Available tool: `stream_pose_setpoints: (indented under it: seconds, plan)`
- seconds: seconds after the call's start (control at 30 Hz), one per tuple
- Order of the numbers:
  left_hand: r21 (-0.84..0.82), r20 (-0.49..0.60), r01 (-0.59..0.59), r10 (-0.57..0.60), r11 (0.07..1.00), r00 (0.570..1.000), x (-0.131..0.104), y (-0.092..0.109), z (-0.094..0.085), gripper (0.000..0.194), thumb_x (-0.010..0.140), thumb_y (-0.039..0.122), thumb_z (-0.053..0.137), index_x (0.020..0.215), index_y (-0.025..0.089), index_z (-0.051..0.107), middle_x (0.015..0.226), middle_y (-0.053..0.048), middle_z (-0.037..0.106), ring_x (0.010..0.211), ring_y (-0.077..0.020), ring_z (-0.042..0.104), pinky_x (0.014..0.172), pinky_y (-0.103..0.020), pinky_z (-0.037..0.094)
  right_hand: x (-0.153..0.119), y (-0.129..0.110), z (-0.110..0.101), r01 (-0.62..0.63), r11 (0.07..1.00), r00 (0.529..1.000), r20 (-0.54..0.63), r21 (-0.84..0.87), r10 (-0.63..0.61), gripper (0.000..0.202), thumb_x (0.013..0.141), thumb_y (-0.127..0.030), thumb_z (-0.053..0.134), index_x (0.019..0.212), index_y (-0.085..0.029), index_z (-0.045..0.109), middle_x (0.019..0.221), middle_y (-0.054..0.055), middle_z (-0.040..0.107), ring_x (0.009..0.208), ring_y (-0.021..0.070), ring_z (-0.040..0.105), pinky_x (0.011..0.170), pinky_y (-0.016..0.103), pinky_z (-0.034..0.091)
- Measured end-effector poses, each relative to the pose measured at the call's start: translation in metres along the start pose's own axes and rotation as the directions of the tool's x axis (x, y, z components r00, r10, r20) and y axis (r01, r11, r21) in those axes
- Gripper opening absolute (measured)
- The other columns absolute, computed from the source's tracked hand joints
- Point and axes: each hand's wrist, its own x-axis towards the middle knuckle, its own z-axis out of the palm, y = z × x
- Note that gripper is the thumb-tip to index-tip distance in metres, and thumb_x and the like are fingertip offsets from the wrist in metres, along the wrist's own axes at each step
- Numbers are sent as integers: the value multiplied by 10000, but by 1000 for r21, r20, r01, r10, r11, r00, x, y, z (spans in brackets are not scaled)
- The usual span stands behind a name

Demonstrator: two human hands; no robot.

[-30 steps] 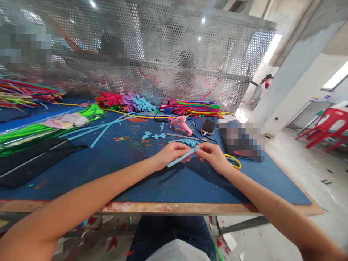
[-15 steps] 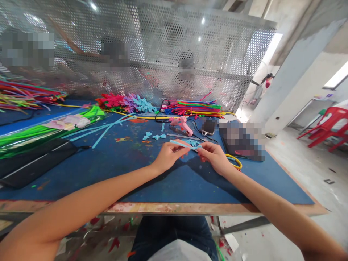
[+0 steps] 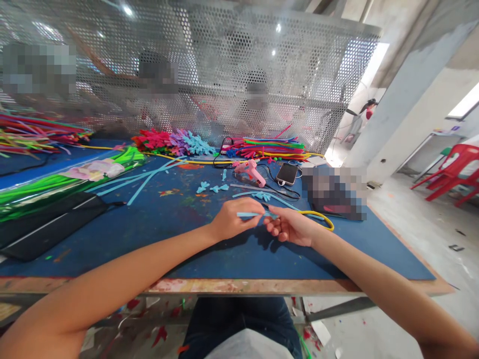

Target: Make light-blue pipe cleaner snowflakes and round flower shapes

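Note:
My left hand (image 3: 239, 218) is closed in a pinch on a short length of light blue pipe cleaner (image 3: 245, 215), just above the blue table mat. Its other end reaches my right hand (image 3: 294, 225), whose thumb and forefinger close on it while the other fingers curl loosely below. A small dark tip by the right thumb is too unclear to name. Behind the hands lie a bent light blue piece (image 3: 262, 196) and small branched light blue pieces (image 3: 219, 188). A yellow loop (image 3: 329, 222) sits beside my right wrist, partly hidden.
A pink glue gun (image 3: 251, 172) and a phone (image 3: 287, 173) lie beyond the hands. Bundled pipe cleaners (image 3: 269, 147) line the back by a perforated metal screen (image 3: 209, 65). To the left are a green pack (image 3: 75, 177) and a black case (image 3: 52, 224); people sit behind the screen.
Both hands have come slightly down and nearer to me with the blue pipe cleaner. My right hand has turned, its lower fingers now showing. The bent blue piece behind is more exposed.

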Motion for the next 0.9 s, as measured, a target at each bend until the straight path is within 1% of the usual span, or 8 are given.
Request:
stream_pose_setpoints:
  seconds: [0.27, 0.4, 0.47, 0.57, 0.67, 0.77, 0.83, 0.9]
  plan:
    - [221, 297, -422, 352, 879, 888, -5, -8, -5, 158, 808, 190, 532, 901, 192, 659, 930, -83, 686, 877, -168, 630, 802, -286, 506, 2, -3, -10, -205, 975, 973, 126, 90, 193, 152, 766, -212, 583, 710, -74, 554, 594, -4, 537, 418, 2, 463, 287, 41, 293]
    - [280, 260, -630, 575, 724, 776, -2, -9, -5, 133, 787, 152, 562, 892, 155, 644, 889, -85, 688, 804, -165, 636, 736, -268, 518, 3, -2, -12, -203, 979, 968, 154, 4, 200, 121, 724, -166, 605, 675, -70, 550, 554, -17, 511, 395, -7, 422, 283, 43, 254]
    - [297, 194, -616, 585, 730, 787, -2, -6, -4, 141, 767, 125, 576, 893, 142, 638, 856, -89, 687, 778, -160, 632, 710, -253, 513, 2, -1, -9, -77, 996, 984, 155, -47, 84, 131, 702, -152, 628, 640, -79, 538, 519, -32, 493, 362, -18, 365, 280, 52, 212]
    - [215, 45, -410, 410, 887, 911, -3, 2, 1, 135, 758, 115, 573, 868, 147, 644, 823, -81, 681, 758, -140, 627, 713, -231, 500, -2, 1, -1, 166, 976, 983, 98, -140, -154, 175, 688, -187, 656, 614, -99, 524, 503, -39, 503, 338, -21, 323, 293, 81, 191]
    - [-30, -65, -23, 21, 999, 998, -4, 13, 8, 94, 757, 165, 577, 808, 160, 655, 795, -56, 673, 739, -133, 625, 703, -229, 497, -9, 1, 7, 336, 882, 936, 15, -329, -351, 193, 696, -258, 658, 639, -127, 528, 514, -37, 528, 356, 5, 370, 321, 113, 217]
    - [-371, 24, 408, -430, 834, 902, -2, 22, 12, 103, 722, 231, 615, 757, 139, 644, 669, -33, 646, 605, -125, 611, 584, -220, 500, -15, 2, 10, 406, 659, 852, 2, -633, -523, 192, 741, -325, 613, 691, -150, 549, 523, -33, 541, 391, 41, 419, 357, 150, 273]
    - [-544, 154, 565, -588, 620, 794, 1, 24, 14, 118, 674, 226, 650, 723, 121, 627, 564, -7, 605, 506, -102, 571, 515, -202, 483, -17, 3, 10, 445, 354, 736, 111, -822, -667, 154, 781, -300, 568, 722, -158, 569, 567, -19, 560, 461, 66, 468, 425, 178, 337]
    - [-637, 287, 651, -657, 414, 698, 4, 22, 14, 113, 628, 181, 664, 699, 112, 611, 524, 9, 581, 463, -74, 532, 478, -172, 457, -19, 4, 9, 460, -58, 576, 347, -886, -740, 124, 818, -235, 513, 747, -157, 577, 632, 5, 578, 554, 88, 503, 515, 206, 380]
